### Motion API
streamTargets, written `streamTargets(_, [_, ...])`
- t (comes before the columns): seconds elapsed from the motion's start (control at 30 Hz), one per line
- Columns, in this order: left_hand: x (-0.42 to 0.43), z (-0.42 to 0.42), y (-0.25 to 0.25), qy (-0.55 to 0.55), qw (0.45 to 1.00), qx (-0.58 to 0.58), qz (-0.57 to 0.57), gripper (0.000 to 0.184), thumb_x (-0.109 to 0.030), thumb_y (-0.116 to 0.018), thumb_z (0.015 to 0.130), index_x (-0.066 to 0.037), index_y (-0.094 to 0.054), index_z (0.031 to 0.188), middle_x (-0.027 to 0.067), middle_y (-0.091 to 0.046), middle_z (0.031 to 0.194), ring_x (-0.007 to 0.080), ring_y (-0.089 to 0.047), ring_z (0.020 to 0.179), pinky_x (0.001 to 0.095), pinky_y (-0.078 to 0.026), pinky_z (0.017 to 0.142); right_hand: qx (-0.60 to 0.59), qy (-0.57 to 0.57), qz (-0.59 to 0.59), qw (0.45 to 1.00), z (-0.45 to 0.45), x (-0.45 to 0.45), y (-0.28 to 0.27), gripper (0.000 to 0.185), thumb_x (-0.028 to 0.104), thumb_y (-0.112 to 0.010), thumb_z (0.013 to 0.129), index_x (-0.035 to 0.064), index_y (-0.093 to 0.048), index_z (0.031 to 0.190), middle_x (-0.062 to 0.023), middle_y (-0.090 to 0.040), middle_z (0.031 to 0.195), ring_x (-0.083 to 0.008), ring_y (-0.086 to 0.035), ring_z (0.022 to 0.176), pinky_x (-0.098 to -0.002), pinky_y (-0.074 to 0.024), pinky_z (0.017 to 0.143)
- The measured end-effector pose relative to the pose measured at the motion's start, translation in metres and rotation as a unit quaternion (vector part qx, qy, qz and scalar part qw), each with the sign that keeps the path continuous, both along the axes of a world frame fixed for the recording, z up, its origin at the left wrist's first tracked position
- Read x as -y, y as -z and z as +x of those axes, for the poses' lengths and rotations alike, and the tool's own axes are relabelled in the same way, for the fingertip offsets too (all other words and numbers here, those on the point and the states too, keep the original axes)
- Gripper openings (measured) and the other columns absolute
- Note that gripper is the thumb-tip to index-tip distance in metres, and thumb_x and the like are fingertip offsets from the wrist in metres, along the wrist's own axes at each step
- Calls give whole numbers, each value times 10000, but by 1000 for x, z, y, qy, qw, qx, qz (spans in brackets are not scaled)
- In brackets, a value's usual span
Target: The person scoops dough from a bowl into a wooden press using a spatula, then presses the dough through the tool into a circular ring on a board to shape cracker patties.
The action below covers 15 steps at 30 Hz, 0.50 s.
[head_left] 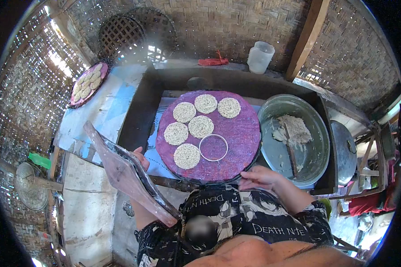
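My left hand is closed around a long two-part wooden press, held tilted to the left of a round purple tray; most of its fingers are hidden behind the wood. My right hand grips the tray's near right rim. On the tray lie several flat round cakes of pale, noodle-like dough strands. A thin pale ring rests on the bare purple surface, right of the nearest cake.
The tray sits over a dark wooden frame. A big metal basin at right holds dough and a stick. Another tray of cakes is at far left. A plastic jug and red item stand behind.
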State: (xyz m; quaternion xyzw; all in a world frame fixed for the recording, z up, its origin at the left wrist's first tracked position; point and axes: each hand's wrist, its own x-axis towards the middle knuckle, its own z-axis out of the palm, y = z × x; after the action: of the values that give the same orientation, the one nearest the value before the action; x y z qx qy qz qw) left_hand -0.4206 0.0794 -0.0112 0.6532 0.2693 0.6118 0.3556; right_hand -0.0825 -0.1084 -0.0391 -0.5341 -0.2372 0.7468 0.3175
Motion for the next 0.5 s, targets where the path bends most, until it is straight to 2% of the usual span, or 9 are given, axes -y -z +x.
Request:
streamTargets(0.03, [3,-1,-2,-1,1000,1,-2,151,-50,-660,695,-104,-520,711,-6,-511,632,118,-515,603,436,-415,899,108,-116,47,986,20,1,-3,337,330,-549,861,1,-603,813,-78,-621,737,-194,-612,677,-283,-504,622])
streamTargets(0.07, [6,-1,-5,-1,1000,1,-3,155,-53,-662,692,-106,-518,709,-7,-509,628,117,-515,600,434,-414,899,214,-228,95,945,37,-1,-7,379,371,-559,851,12,-621,747,-60,-617,686,-168,-603,648,-261,-488,586])
streamTargets(0.13, [10,-1,-8,-3,1000,2,-2,162,-58,-666,684,-110,-514,705,-9,-506,622,115,-514,593,431,-412,898,372,-182,81,907,50,1,-45,437,457,-582,803,46,-620,658,-33,-562,559,-134,-548,560,-257,-418,516])
streamTargets(0.23, [13,7,-13,3,1000,-3,3,174,-67,-672,674,-115,-507,700,-12,-502,612,112,-512,582,426,-410,897,493,-67,241,833,43,-28,-71,314,372,-638,774,60,-639,738,-54,-568,598,-155,-568,588,-306,-437,532])
streamTargets(0.3, [16,15,-16,11,1000,-5,10,181,-73,-676,667,-119,-503,697,-15,-499,605,110,-511,575,423,-409,896,598,-26,339,726,23,-56,-55,318,385,-633,747,67,-631,738,-94,-594,685,-227,-592,662,-353,-457,592])
streamTargets(0.4, [17,22,-20,20,1000,0,18,193,-82,-682,656,-124,-497,692,-18,-495,595,106,-509,564,418,-407,895,676,-68,299,671,-5,-92,-41,371,447,-567,771,81,-607,735,-113,-597,785,-300,-591,752,-417,-461,629])
streamTargets(0.5, [21,20,-26,16,1000,8,15,206,-90,-688,645,-129,-490,687,-21,-491,585,103,-507,553,414,-405,894,682,-76,293,665,-12,-112,-32,362,442,-565,766,85,-595,719,-113,-597,797,-298,-594,762,-421,-464,633])
